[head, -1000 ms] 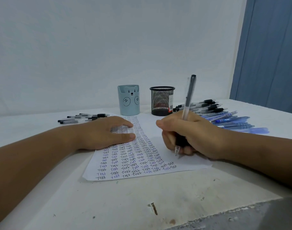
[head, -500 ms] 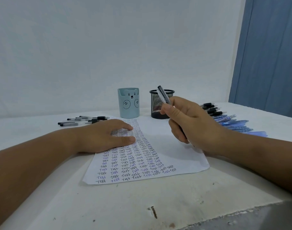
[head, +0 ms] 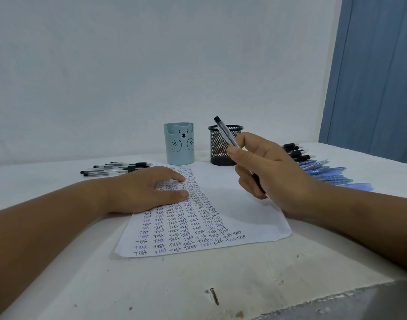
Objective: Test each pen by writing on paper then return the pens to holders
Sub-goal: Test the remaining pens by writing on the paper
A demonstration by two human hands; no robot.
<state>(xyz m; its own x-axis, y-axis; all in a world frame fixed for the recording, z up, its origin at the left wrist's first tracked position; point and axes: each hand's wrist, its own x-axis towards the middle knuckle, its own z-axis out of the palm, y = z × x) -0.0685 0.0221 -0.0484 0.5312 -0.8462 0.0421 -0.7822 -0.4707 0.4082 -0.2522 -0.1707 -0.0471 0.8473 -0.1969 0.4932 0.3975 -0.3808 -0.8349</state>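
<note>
A white, scuffed table (head: 198,285) carries a white sheet of paper (head: 239,204) covered in columns of the handwritten word "Test". The left hand (head: 147,192) lies flat on the sheet's left side, fingers straight. The right hand (head: 274,172), raised above the paper's right half, grips a clear-barrelled black pen (head: 225,131) tilted up-left. Behind stand a pale blue bear-faced holder (head: 179,144) and a black mesh cup (head: 217,146). Black-capped pens (head: 112,169) lie left; black and blue pens (head: 322,169) lie right.
</note>
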